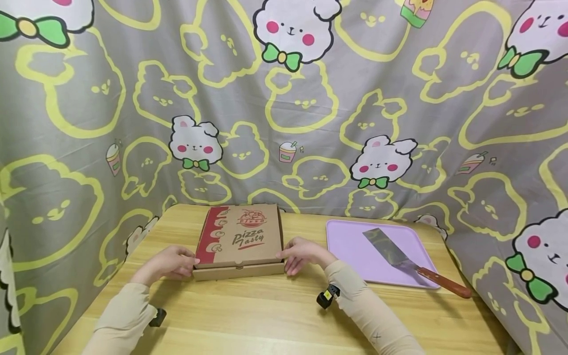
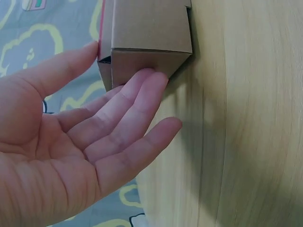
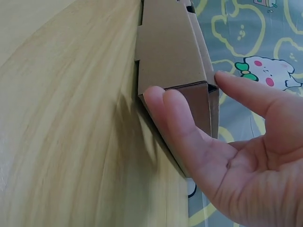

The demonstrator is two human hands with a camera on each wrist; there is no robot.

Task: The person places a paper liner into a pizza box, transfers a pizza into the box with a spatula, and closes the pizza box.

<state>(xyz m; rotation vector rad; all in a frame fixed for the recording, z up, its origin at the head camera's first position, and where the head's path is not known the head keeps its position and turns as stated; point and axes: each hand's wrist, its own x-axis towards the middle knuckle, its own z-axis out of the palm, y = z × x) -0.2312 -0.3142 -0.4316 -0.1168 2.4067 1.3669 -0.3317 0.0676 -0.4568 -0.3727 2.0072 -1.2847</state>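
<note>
A cardboard pizza box (image 1: 248, 241) with a red strip and printed lettering lies on the table, its lid down over the tray part. At its front left corner is my left hand (image 1: 170, 264). In the left wrist view, the left fingers (image 2: 147, 101) stretch out against the box's side wall, and the thumb touches the lid's edge. On the opposite side, my right hand (image 1: 306, 254) rests at the front right corner. The right wrist view has its fingers (image 3: 177, 111) extended along the box's side, with the thumb at the lid's edge.
To the right on the wooden table (image 1: 248, 315) lies a purple tray (image 1: 346, 251). A spatula (image 1: 390, 249) with a wide metal blade lies across it, its wooden handle jutting past the tray's right edge. A patterned curtain (image 1: 301, 138) hangs behind and at both sides.
</note>
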